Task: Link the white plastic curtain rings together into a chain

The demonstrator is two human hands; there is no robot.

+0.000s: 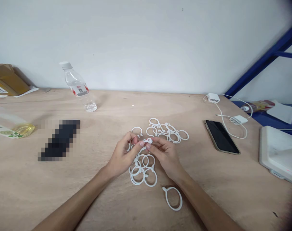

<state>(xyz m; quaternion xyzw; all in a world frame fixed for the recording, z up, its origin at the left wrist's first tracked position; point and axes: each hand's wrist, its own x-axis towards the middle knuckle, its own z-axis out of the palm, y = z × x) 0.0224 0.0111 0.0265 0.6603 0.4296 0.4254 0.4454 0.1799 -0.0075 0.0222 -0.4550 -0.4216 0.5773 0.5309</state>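
Both of my hands meet over the middle of the wooden table point(107, 205). My left hand point(125, 153) and my right hand point(165, 155) pinch the same small white plastic ring point(148, 140) between their fingertips. Under my hands lies a chain of linked white rings point(143, 170). A loose pile of white rings point(168, 131) sits just beyond my right hand. One single ring point(172, 198) lies near my right forearm, and another open ring point(137, 130) lies beyond my left hand.
A clear water bottle point(78, 87) lies at the back left. A black phone point(221, 137), white chargers with cable point(232, 118) and a white device point(278, 150) are at the right. A yellow-liquid bottle point(11, 126) and cardboard box point(6, 80) sit far left.
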